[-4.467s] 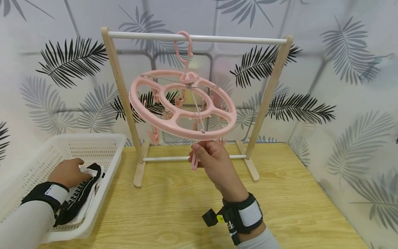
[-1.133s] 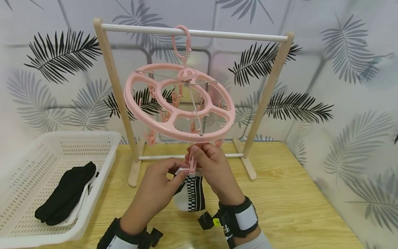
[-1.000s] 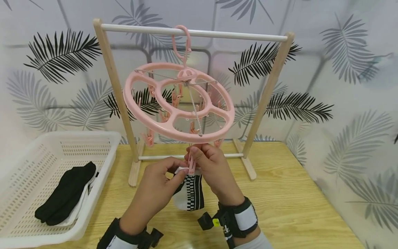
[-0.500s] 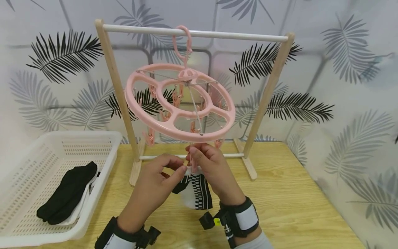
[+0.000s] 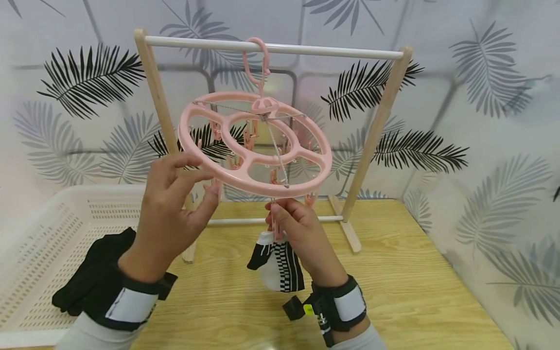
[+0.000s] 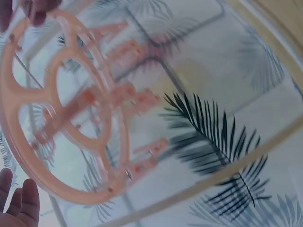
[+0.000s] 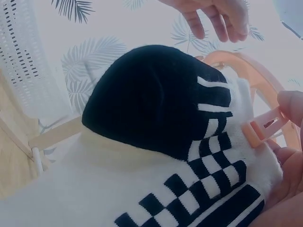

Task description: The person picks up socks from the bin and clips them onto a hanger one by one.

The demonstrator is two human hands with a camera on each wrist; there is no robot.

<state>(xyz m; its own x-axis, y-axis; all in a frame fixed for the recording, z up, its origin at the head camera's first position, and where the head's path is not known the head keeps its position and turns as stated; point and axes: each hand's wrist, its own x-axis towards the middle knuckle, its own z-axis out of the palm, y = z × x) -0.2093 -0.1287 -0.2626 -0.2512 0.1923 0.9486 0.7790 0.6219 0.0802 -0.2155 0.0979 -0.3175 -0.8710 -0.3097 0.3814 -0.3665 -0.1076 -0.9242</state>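
Observation:
A pink round clip hanger (image 5: 284,191) hangs by its hook, its ring tilted. At the front of the ring, my right hand (image 5: 302,228) pinches a pink clothespin (image 7: 265,126) between thumb and fingers. A black-and-white checkered sock (image 5: 280,267) hangs from that clothespin, caught at its white cuff. My left hand (image 5: 172,209) is raised by the ring's left front edge, its thumb and fingers spread around a hanging clothespin (image 5: 217,188); whether they touch it I cannot tell. Nothing appears held in that hand in the right wrist view.
A wooden rack with a white top bar (image 5: 332,49) carries the hanger on a wood-grain table (image 5: 393,291). To the left stands a white basket (image 5: 57,223) with black socks (image 5: 98,265), partly hidden by my left arm. More clothespins dangle under the ring.
My left hand took a sock from the basket to the front clothespin, let go of its cuff, then moved up and left to the ring's edge. My right hand stays at the clothespin.

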